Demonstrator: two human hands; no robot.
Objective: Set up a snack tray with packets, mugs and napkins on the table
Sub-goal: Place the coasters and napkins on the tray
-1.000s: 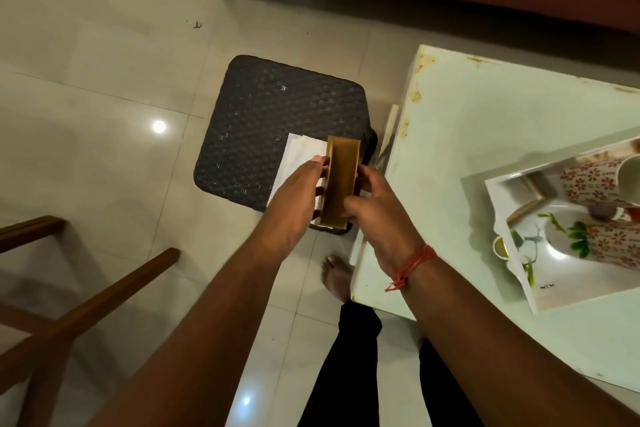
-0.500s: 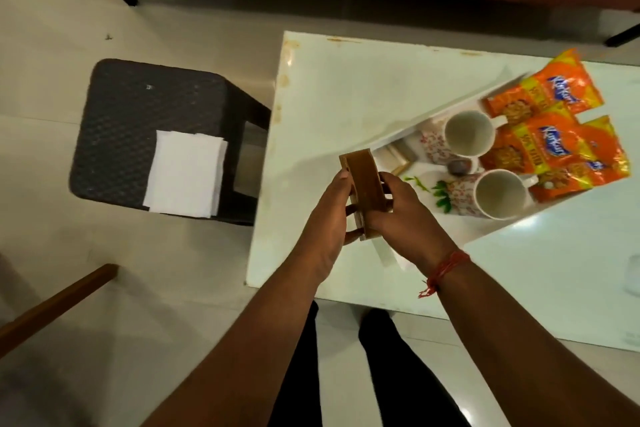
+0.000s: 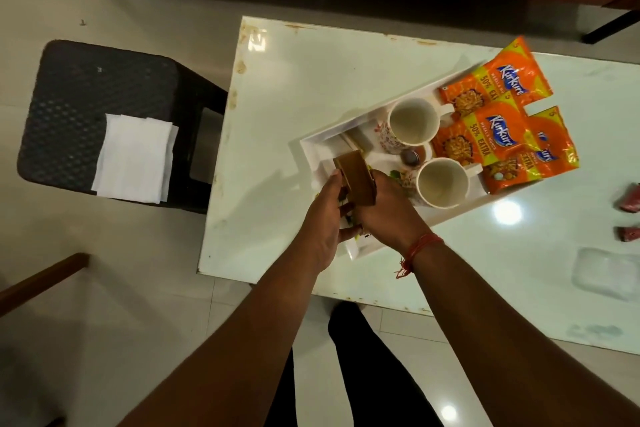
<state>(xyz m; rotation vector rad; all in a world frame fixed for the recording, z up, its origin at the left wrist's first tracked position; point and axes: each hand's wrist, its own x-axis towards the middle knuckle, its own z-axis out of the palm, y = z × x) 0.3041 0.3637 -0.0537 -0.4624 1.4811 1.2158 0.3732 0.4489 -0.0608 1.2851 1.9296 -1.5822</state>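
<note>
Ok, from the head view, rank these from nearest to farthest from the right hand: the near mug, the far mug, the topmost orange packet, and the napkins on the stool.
From the right hand:
1. Near mug, just right of it on the tray.
2. Far mug, further back on the tray.
3. Topmost orange packet and napkins: too close to call. The packet is at the tray's far end, the napkins off to the left on the stool.

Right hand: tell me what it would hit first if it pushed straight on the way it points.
The right hand points up and left across the tray, with the wooden holder in its grip. Beyond that it would probably meet the tray's far-left rim; depth is unclear.
</note>
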